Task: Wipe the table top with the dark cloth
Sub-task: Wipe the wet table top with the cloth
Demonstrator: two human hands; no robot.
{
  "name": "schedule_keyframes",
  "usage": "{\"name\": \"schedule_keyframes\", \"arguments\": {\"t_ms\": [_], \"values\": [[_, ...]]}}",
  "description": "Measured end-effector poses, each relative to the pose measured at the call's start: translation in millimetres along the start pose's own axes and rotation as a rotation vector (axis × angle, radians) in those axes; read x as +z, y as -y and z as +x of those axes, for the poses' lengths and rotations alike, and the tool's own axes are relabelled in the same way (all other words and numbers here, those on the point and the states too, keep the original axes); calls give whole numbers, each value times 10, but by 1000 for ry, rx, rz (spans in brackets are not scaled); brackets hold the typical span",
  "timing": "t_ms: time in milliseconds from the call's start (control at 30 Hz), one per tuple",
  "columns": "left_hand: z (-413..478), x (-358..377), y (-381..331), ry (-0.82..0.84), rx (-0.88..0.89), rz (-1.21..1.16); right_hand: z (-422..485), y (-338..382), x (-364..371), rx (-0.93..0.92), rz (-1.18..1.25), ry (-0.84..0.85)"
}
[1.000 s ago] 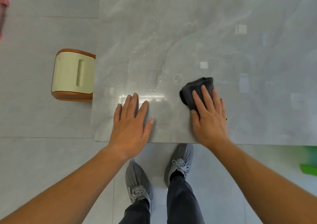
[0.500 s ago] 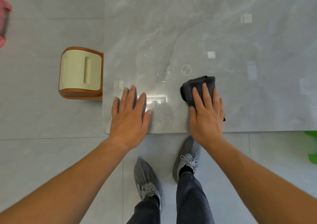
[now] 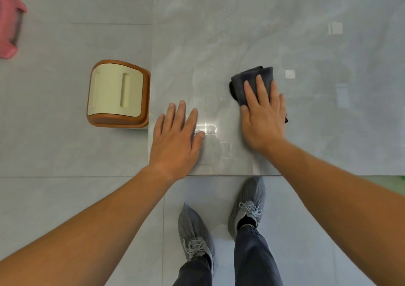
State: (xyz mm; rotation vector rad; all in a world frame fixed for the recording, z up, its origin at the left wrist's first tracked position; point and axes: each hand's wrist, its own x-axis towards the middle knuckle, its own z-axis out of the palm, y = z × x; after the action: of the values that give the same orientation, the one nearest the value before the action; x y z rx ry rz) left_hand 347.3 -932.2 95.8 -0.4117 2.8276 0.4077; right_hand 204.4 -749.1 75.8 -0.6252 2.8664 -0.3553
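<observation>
A grey marble-look table top [image 3: 274, 29] fills the upper right of the head view. A folded dark cloth [image 3: 245, 82] lies on it near the front edge. My right hand [image 3: 262, 115] presses flat on the cloth with straight fingers, covering its near half. My left hand [image 3: 175, 136] rests flat on the bare table near the front left corner, fingers spread, holding nothing. Small water droplets glisten on the surface between and beyond the hands.
A cream stool with a brown rim [image 3: 118, 93] stands on the floor against the table's left edge. A pink stool [image 3: 8, 29] sits at the far left. My feet in grey shoes [image 3: 247, 202] stand on the tiled floor below the table's front edge.
The right hand with the cloth has slid away from the front edge, farther onto the table. The left hand stays flat near the corner. The camera view shifted left.
</observation>
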Motion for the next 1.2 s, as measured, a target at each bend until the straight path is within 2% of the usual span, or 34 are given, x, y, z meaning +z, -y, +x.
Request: {"name": "schedule_keyframes", "arguments": {"t_ms": [100, 167, 233, 300, 400, 467, 500, 633, 700, 767, 933, 1000, 1133, 1200], "values": [[90, 41, -21, 34, -5, 21, -332, 101, 35, -180, -54, 5], [103, 59, -38, 33, -10, 17, -568, 72, 56, -363, -85, 74], [106, 68, -36, 24, -9, 11, -494, -37, -24, -462, -84, 132], [105, 67, -30, 24, -5, 19, -203, -84, -102, -420, -94, 123], [104, 62, -35, 24, -12, 43, 299, 62, -146, -53, -10, 63], [105, 31, -35, 26, -15, 40, 345, 240, -94, 71, 3, 38], [113, 5, -34, 23, -14, 31, 260, 302, -69, 34, -16, 35], [154, -98, 2, 9, -7, 4, -168, 222, -56, -350, -86, 147], [183, -136, 16, 9, -17, 4, -86, 85, -120, -448, -106, 198], [253, -172, 29, -1, -19, 0, 210, -9, -190, -458, -118, 204], [639, -309, 39, -50, -25, -44, 1154, 46, -262, -74, -52, 96], [831, -384, 33, -45, -47, -57, 1128, 166, -204, -35, -55, 73], [1196, -537, 26, -25, -115, -113, 654, 127, -193, -310, -85, 138], [1358, -600, 37, -29, -140, -125, 791, -51, -286, -443, -98, 204]]}}
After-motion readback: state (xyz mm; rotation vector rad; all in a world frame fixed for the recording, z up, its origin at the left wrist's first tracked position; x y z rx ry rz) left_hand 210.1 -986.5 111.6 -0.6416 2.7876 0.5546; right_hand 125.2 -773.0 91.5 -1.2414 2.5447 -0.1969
